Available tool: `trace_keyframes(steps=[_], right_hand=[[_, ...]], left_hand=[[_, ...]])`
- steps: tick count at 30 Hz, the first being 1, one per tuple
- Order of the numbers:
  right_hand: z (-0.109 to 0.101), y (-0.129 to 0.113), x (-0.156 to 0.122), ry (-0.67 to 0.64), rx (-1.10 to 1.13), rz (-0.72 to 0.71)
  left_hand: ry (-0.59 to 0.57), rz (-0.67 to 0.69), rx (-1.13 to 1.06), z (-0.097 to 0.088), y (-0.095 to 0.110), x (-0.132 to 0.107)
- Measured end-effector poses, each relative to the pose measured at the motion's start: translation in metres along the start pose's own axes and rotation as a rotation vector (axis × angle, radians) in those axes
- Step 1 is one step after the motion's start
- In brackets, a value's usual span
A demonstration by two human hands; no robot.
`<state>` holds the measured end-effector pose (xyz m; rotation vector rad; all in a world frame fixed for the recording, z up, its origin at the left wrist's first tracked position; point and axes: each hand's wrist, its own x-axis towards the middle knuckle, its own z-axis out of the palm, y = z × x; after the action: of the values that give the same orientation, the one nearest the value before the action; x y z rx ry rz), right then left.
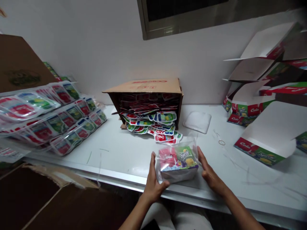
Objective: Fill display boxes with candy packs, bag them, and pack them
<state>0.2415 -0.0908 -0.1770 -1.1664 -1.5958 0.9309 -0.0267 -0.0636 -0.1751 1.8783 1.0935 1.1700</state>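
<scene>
Near the table's front edge sits a small Cola and Sprite box [177, 158] inside a clear plastic bag [157, 166]. My left hand [153, 182] grips the bagged box along its left side, fingers upright and thumb towards the front. On the opposite side my right hand [211, 175] presses against the bag, its fingers reaching along the right edge. Between both palms the box lies with its printed face up. Just behind it, pouch-shaped packets [165, 132] spill out of an open brown carton [144, 87].
Bundles of packets in clear plastic [72, 127] are piled at the left. Folded white plastic [198, 121] lies right of the carton. Open printed boxes [261, 150] are stacked at the right. A rubber band [221, 142] lies nearby. An open cardboard box [67, 204] stands below, front left.
</scene>
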Motion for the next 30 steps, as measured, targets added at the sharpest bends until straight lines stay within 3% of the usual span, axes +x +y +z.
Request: trace_keyframes(steps=[3,10,14,15,17,19,23,27,30], right_hand=[[0.013,0.001,0.002,0.042,0.024,-0.011],[0.026,0.015,-0.009,-0.066,-0.196,0.087],[0.015,-0.020,0.020,0.108,-0.150,0.148],[0.010,-0.029,0.029,0.142,-0.093,0.192],[-0.001,-0.041,0.042,0.068,0.095,0.320],[-0.007,-0.040,0.044,-0.012,0.249,0.423],[0.005,-0.019,0.021,-0.064,0.223,0.392],[0.029,-0.007,0.007,-0.004,-0.205,0.255],[0.038,-0.008,0.006,0.017,-0.469,0.265]], left_hand=[[0.020,0.021,-0.090,0.007,0.007,0.008],[-0.011,-0.024,-0.104,0.023,-0.004,0.001],[0.101,-0.277,-0.035,0.010,0.028,0.039],[0.062,-0.348,-0.031,0.003,0.036,0.053],[0.014,-0.387,-0.051,-0.010,0.047,0.075],[-0.009,-0.418,-0.054,-0.021,0.047,0.081],[-0.072,-0.435,-0.034,-0.020,0.035,0.050],[-0.023,-0.346,0.100,-0.001,0.035,0.021],[0.087,-0.422,0.210,0.007,0.038,0.018]])
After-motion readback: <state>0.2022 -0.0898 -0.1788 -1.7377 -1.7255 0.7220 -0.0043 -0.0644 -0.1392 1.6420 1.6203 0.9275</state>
